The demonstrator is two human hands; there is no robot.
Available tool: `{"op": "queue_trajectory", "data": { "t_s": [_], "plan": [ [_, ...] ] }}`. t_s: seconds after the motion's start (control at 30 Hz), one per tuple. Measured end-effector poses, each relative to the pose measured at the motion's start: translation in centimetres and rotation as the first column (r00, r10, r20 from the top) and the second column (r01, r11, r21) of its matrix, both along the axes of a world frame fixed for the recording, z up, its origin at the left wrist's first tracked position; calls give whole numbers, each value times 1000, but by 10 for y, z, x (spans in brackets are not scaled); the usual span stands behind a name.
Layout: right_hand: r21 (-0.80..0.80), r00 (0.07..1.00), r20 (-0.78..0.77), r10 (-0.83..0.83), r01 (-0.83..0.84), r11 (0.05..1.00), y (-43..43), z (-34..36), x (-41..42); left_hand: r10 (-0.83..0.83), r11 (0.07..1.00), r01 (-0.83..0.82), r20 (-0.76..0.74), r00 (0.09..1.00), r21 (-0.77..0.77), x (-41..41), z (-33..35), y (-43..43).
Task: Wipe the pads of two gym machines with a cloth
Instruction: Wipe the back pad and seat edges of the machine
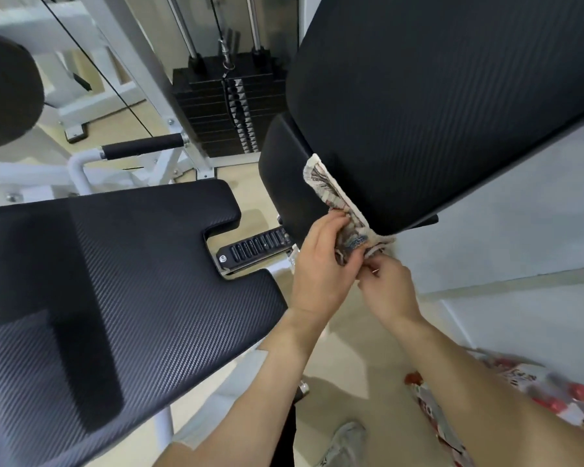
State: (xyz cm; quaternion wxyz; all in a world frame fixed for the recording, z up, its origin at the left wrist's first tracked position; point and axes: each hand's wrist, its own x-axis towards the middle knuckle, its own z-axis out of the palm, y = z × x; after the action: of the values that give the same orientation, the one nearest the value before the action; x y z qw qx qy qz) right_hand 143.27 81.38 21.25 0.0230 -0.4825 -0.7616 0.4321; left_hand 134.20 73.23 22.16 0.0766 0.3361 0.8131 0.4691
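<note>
Gripping a patterned beige cloth (338,210) at the lower edge of the black textured back pad (435,106), the left hand (321,264) clenches it while the right hand (386,284) pinches its corner, apparently regathering for wiping.

The back pad (435,96) runs off the top and right edges, and the cloth (338,210) hides its lower left rim.

Beige floor (348,338): white machine frame (81,170), grey shoe (346,443) on it.
</note>
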Motion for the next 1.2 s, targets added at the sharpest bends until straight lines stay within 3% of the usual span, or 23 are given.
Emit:
{"op": "queue_trajectory", "data": {
  "t_s": [0.1,0.3,0.43,0.53,0.83,1.03,1.13,1.2],
  "plan": [
    [-54,998,-12,-68,68,996,0,-2,-4,-57,997,46,-188,981,-62,-15,-12,0],
    [-88,993,-44,-111,107,990,-3,6,-5,-108,992,88,-250,962,-88,-35,-14,12],
    [30,992,2,-125,125,992,-1,5,-6,-38,997,22,-241,970,-70,-74,-13,22],
    [109,985,54,-161,155,982,-1,4,-11,-95,990,63,-270,958,-125,-111,-5,32],
    [148,956,123,-265,246,958,-3,3,-24,-107,980,68,-206,973,-186,-171,10,51],
    [108,977,83,-197,188,976,-4,5,-15,142,976,-151,-65,988,-155,-195,25,75],
    [67,981,54,-188,185,981,-6,8,-13,182,970,-184,-32,983,-159,-166,23,63],
    [-8,978,6,-211,211,977,-9,9,-9,124,986,-125,-19,992,-112,-118,15,43]
  ]
}}
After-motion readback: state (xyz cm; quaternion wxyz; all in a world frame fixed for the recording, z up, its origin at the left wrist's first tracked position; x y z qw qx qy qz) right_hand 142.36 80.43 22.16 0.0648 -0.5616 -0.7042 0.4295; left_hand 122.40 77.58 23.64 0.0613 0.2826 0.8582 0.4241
